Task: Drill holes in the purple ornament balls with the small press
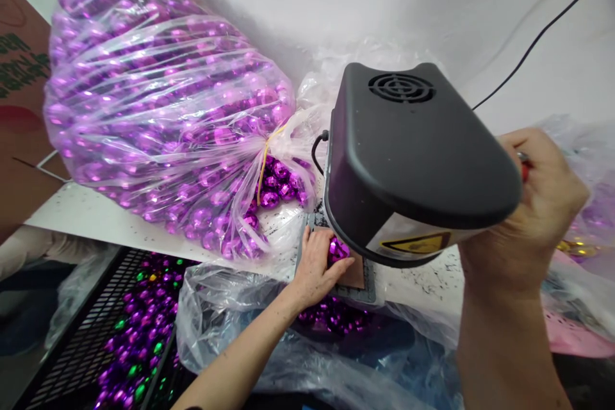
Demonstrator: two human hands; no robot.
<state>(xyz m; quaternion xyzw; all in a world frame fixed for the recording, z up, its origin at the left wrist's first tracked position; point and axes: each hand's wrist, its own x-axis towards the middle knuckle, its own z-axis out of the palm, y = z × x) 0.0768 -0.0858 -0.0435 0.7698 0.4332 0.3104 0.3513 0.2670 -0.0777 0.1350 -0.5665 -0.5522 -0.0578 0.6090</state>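
Note:
My left hand reaches in from the bottom, its fingers and thumb closed around a shiny purple faceted ball. Beneath them lies a brown square pad on a grey base plate. A black machine head with a round vent and a yellow warning label stands over the plate and hides part of it. At its right side my right hand is wrapped around a handle, of which only a bit of red and metal shows.
A large clear bag of purple balls, tied with yellow string, leans at the left. Below it stands a black crate of purple and green balls. Clear plastic drapes the front edge. A black cable runs up at the right.

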